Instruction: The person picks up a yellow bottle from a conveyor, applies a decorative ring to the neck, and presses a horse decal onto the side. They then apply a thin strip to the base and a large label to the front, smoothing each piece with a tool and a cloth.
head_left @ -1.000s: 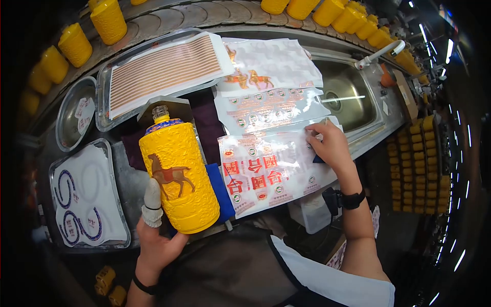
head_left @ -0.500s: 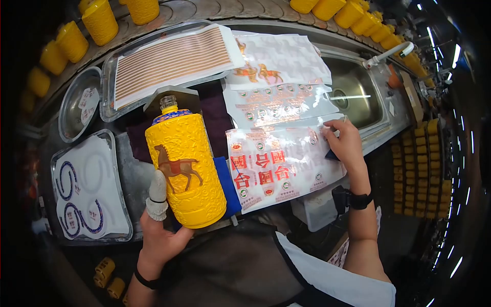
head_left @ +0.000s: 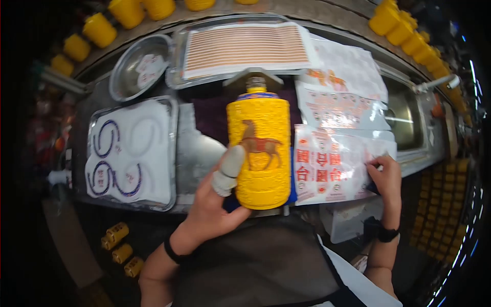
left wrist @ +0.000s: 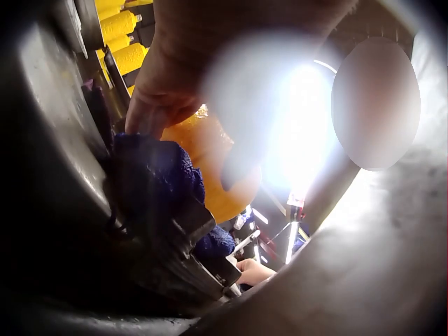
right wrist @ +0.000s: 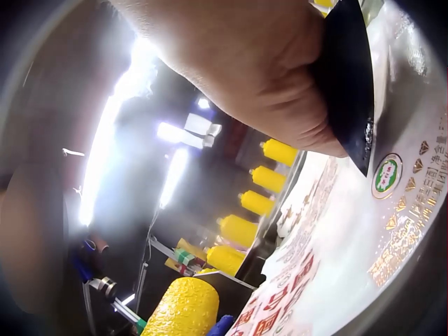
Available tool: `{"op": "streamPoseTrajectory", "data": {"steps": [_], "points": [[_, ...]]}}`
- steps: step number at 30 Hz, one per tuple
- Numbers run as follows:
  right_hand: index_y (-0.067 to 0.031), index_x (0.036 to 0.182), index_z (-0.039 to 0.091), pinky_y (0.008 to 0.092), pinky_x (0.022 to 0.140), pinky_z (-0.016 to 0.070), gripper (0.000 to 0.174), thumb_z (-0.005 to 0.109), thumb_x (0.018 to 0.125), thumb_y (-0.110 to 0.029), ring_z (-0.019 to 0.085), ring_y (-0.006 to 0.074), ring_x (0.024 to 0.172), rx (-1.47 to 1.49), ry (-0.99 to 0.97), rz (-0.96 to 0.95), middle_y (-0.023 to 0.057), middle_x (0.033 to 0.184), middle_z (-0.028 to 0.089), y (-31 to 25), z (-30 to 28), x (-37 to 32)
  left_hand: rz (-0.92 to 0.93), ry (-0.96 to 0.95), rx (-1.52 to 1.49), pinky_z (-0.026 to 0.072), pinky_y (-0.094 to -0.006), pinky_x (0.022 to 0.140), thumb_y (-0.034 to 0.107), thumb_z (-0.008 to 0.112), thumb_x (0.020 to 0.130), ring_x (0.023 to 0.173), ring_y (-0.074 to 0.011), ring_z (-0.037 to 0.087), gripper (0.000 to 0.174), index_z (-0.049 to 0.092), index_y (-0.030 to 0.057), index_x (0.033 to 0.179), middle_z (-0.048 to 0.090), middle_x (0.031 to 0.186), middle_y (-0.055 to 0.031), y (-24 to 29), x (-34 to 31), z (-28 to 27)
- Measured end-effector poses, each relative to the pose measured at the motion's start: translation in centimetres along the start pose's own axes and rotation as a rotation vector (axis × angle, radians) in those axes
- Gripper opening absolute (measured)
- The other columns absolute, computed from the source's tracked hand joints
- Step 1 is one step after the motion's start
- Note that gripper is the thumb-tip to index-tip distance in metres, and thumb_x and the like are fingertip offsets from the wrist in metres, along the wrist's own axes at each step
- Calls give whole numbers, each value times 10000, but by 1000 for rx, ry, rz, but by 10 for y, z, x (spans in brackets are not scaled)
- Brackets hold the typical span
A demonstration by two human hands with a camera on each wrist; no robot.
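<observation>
A yellow embossed bottle [head_left: 261, 179] with a brown horse picture and a clear glass neck lies on a rest lined with blue cloth [head_left: 293, 179]. My left hand [head_left: 207, 217] holds it by the lower left side, thumb at the base, a white cover [head_left: 228, 171] on one finger. Over the right edge of a decal sheet with red characters [head_left: 332, 166], my right hand [head_left: 387, 179] has its fingertips bent down to the surface. It grips a dark, flat, scraper-like blade [right wrist: 346, 91], which meets the sheet beside a small green-and-red oval emblem [right wrist: 387, 176].
Behind the bottle is a tray [head_left: 176, 77] with a striped sheet [head_left: 245, 48]. A metal bowl [head_left: 118, 82] and a tray of ring decals [head_left: 173, 153] are on the left. Right of the sheets sits a sink [head_left: 404, 123] with a white faucet [head_left: 434, 83]. Yellow bottles [head_left: 99, 30] line the back.
The head view has turned left, so bottle, trays and sheets all appear further right. My left hand stays on the bottle, and my right hand stays at the sheet's right edge.
</observation>
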State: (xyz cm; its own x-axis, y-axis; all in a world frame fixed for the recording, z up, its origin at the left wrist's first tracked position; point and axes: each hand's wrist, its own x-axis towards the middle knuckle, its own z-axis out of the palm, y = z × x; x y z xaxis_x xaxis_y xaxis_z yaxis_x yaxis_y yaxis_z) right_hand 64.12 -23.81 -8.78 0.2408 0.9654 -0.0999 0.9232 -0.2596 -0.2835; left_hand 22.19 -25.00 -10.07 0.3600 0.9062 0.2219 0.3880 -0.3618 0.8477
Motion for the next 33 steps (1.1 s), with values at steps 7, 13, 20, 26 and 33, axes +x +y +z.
{"op": "streamPoseTrajectory", "data": {"steps": [7, 13, 20, 26, 33], "points": [[51, 892, 694, 319, 632, 428, 206, 727, 771, -112, 554, 175, 669, 96, 51, -103, 90, 749, 629, -7, -13, 5, 22, -15, 9, 364, -434, 1105, 187, 815, 684, 1335, -403, 436, 918, 374, 17, 1471, 330, 1525, -255, -3, -11, -26], [18, 839, 665, 246, 551, 322, 113, 697, 858, -89, 417, 67, 613, 308, 112, -240, 0, 715, 551, -73, -8, 12, -213, 153, 173, 457, -350, 1005, 95, 788, 759, 1191, -308, 577, 797, 410, 0, 1455, 568, 1299, -213, -10, -33, -89], [16, 811, 666, 249, 531, 308, 126, 716, 846, -94, 397, 67, 587, 384, 96, -345, -1, 691, 532, -119, 4, 5, -608, 371, 436, 530, -375, 763, 50, 645, 846, 846, -308, 669, 414, 574, -32, 1245, 682, 1008, -228, -62, -61, -166], [15, 799, 665, 277, 530, 325, 115, 725, 826, -79, 426, 109, 583, 373, 98, -311, 36, 681, 547, -116, 13, 0, -454, 141, 793, 462, -493, 907, 63, 623, 829, 1033, -481, 565, 399, 539, -101, 1183, 586, 1117, -320, -111, -79, -176], [28, 811, 652, 244, 526, 303, 145, 700, 868, -96, 389, 57, 587, 371, 37, -322, -11, 692, 534, -111, 21, 1, -274, 199, 426, 488, -428, 924, 15, 598, 823, 1013, -394, 620, 564, 502, 11, 1379, 635, 1101, -254, -96, -59, -162]]}}
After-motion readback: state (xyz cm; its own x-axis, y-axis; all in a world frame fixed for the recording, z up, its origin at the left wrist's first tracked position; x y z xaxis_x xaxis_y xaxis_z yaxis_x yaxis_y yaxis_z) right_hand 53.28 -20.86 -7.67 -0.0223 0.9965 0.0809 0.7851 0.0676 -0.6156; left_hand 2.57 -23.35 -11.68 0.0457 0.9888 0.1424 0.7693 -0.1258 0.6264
